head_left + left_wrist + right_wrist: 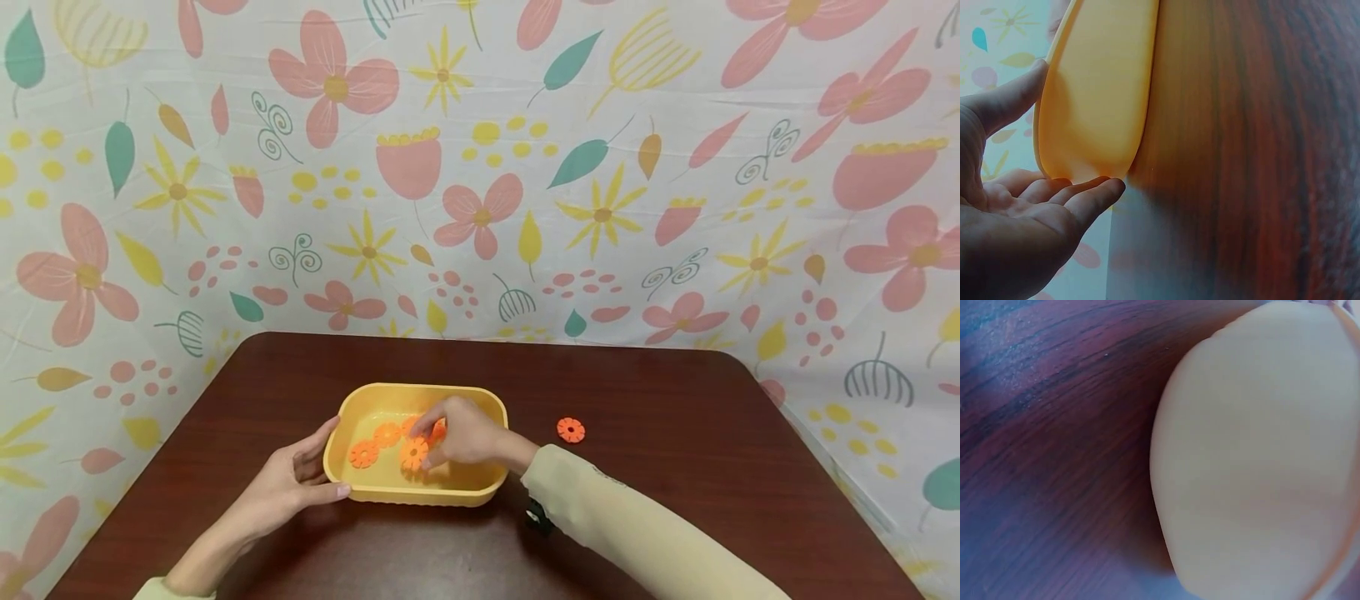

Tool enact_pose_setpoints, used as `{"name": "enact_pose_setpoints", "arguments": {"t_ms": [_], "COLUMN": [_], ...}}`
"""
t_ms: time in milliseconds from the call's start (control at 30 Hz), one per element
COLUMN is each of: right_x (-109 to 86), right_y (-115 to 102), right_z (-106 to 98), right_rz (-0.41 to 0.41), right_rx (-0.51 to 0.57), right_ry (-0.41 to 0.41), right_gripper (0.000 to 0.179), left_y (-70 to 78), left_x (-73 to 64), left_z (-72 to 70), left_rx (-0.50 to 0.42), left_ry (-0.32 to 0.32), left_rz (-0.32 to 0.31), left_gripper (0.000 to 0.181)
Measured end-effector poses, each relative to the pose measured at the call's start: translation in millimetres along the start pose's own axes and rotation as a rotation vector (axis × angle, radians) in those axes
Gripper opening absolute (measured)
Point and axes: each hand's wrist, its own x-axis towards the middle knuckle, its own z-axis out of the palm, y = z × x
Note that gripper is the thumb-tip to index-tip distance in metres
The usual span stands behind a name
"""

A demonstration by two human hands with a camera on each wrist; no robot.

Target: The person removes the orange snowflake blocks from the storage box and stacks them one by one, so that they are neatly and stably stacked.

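A shallow yellow plastic box [382, 493] stands on the table with several orange discs [363, 454] inside, notched like flowers and holed in the middle. My left hand [288, 483] holds the box by its left end, thumb at the near rim and fingers along the end wall. The left wrist view has that hand [1035, 206] against the rounded end of the box [1100, 94]. Reaching into the box, my right hand [465, 433] pinches an orange flower disc [413, 454] between thumb and finger. Only the box's outer wall [1254, 456] fills the right wrist view; the right hand is hidden there.
One more orange flower disc [571, 430] lies on the dark brown table [645, 400], right of the box. A flower-printed cloth [480, 108] hangs behind the table and along its sides. A black object [537, 517] shows under the right sleeve [622, 508].
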Motion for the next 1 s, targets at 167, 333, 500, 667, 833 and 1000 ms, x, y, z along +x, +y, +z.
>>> {"name": "enact_pose_setpoints", "arguments": {"t_ms": [167, 333, 500, 667, 833, 1000], "right_x": [-8.2, -16.8, -25.2, -35.2, -45.4, -53.1], "right_y": [-1.8, -5.5, -4.2, -1.7, 0.7, 8.2], "right_z": [-9.2, -22.1, -33.9, -44.7, -55.0, -65.4], "right_rz": [-0.008, -0.035, -0.041, -0.023, -0.003, -0.011], "right_rx": [0.01, -0.005, -0.002, 0.023, 0.061, 0.062], "right_ry": [0.03, 0.071, 0.093, 0.106, 0.13, 0.145], "right_gripper": [0.037, 0.034, 0.036, 0.038, 0.037, 0.037], "left_y": [-1.3, -1.4, -1.2, -0.4, -0.2, 1.7], "left_x": [0.1, -0.2, -0.2, -0.1, -0.5, -1.2], "left_z": [-0.1, 0.5, 1.4, 1.2, 1.6, 2.0], "left_rx": [-0.002, 0.012, 0.011, 0.01, 0.013, -0.004], "left_ry": [-0.002, 0.0, 0.008, 0.0, 0.005, 0.005], "left_rz": [0.0, 0.0, -0.018, -0.01, -0.015, -0.008], "left_gripper": [0.1, 0.1, 0.102, 0.1, 0.1, 0.101]}}
